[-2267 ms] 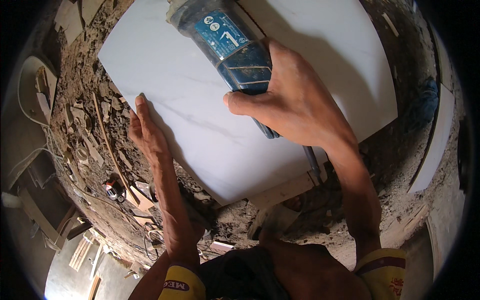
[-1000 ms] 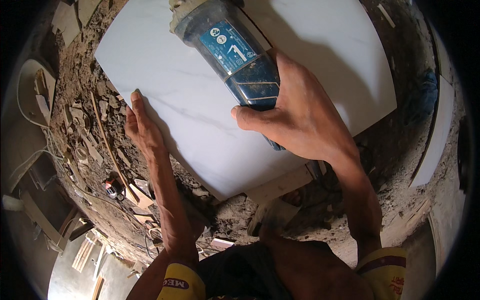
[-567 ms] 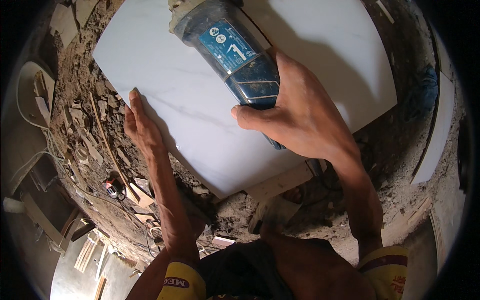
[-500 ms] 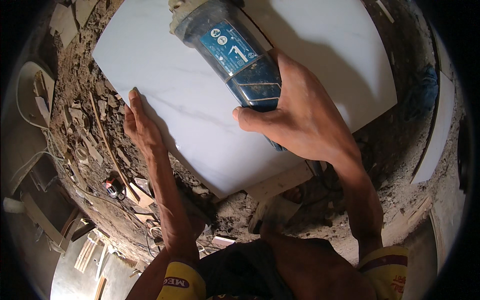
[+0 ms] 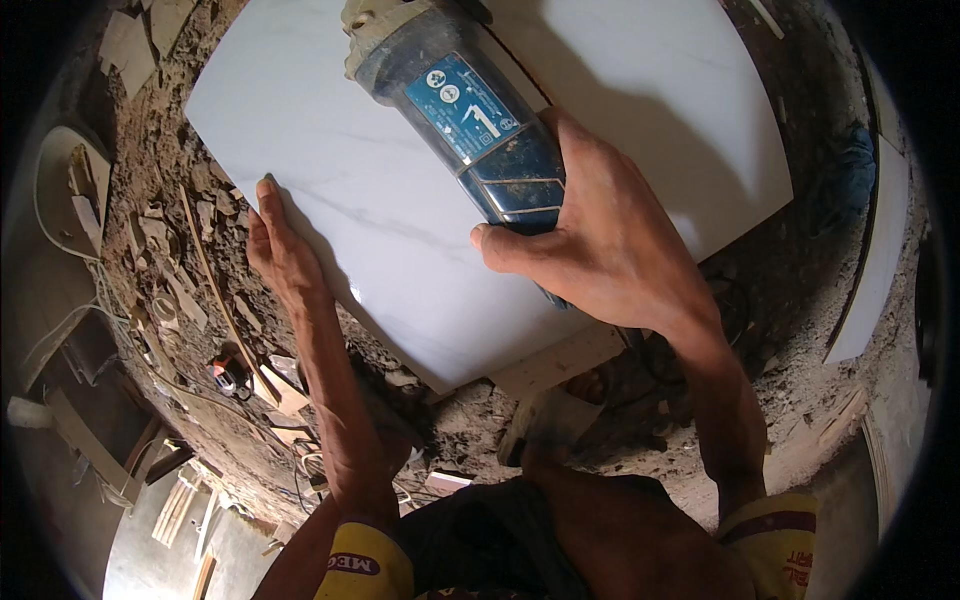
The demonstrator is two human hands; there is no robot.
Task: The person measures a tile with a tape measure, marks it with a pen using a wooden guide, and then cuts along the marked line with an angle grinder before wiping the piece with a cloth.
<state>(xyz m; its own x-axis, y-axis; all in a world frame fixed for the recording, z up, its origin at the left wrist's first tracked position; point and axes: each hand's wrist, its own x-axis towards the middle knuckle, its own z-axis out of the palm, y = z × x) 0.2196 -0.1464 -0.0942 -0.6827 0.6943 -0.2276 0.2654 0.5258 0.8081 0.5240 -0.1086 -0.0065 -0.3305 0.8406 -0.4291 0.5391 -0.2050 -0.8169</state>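
A large white marbled tile (image 5: 400, 300) lies before me, with a narrow dark cut line running from near the top toward its middle. My right hand (image 5: 605, 235) is closed round the body of a dusty blue and black angle grinder (image 5: 470, 120), which rests over the tile along that line; its head reaches the top of the view and its disc is hidden. A black cord (image 5: 630, 340) leaves its rear. My left hand (image 5: 285, 250) grips the tile's left edge, thumb on the top face, the other fingers bent at the rim and partly hidden.
Broken tile and rubble (image 5: 160, 230) cover the dirt on the left, with a long thin strip (image 5: 225, 305), pale wires and a small orange-black object (image 5: 230, 375). A blue cloth (image 5: 850, 180) and a white strip (image 5: 865, 270) lie at the right. My foot (image 5: 540, 430) is below the tile.
The grinder and my right hand have slid down and to the right, toward me, and more of the cut line shows. My left hand and the tile have shifted slightly up in view.
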